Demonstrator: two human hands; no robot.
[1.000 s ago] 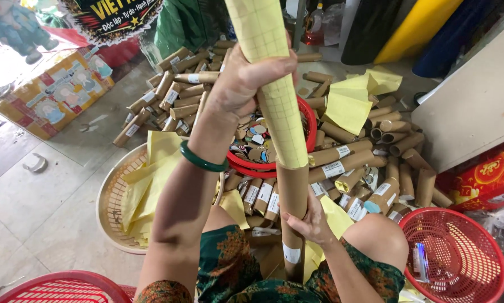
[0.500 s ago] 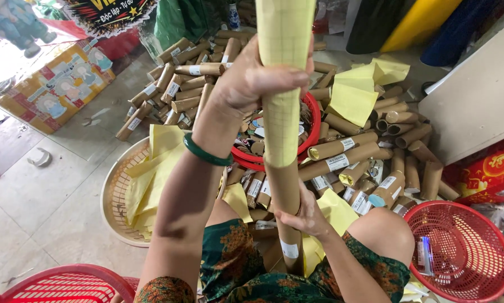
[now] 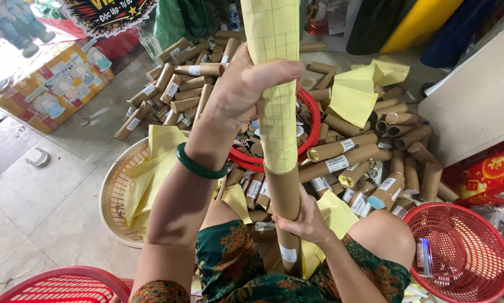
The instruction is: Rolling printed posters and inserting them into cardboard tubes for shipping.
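Cardboard tube [image 3: 283, 193] stands upright, left hand [image 3: 246, 84] and right hand [image 3: 302, 219] clamped around it.

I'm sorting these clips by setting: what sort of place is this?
Probably a small home workshop or shop floor used for hand sorting. A big heap of cardboard tubes covers the tiled floor, red plastic baskets stand around it, and the left hand pulls yellow paper off one tube.

Three red plastic baskets [image 3: 465, 255], one at centre, one lower right, one lower left, one woven tray [image 3: 112, 196] at left, one green bangle [image 3: 198, 166], dozens of cardboard tubes [image 3: 341, 148] piled across the upper frame, too many to count
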